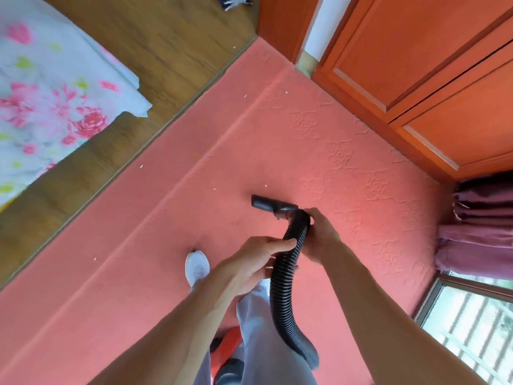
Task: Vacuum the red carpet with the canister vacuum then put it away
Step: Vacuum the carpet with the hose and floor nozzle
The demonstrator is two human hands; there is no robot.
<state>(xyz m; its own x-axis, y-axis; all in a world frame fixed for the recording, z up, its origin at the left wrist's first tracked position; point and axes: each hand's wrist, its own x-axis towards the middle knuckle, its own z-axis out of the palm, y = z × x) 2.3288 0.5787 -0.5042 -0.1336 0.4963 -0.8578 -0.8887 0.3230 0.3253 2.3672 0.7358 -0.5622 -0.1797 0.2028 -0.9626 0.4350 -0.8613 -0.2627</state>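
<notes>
Two bare forearms reach down over a person's pale trouser legs, with the orange-red canister vacuum [227, 343] partly hidden between them at the lower edge. Its black ribbed hose [280, 295] rises to the hands. The left hand [249, 262] wraps its fingers round the hose partway up. The right hand [319, 234] grips the hose's top end, just behind the black nozzle [270, 205], wrist bent downward. The nozzle points left, low over the red carpet [194, 134]; whether it touches the pile cannot be told.

White paper scraps [141, 166] lie well apart across the carpet, so the job looks far from finished. A hurried pass could skip the outlying bits near the wooden floor [166, 51]. The canister sits close behind the legs, beside a white shoe [197, 266]; a sharp tug on the hose could drag it into the ankles or kink the hose at its bend. The purple curtain [477, 226] near the right could be drawn into the nozzle.
</notes>
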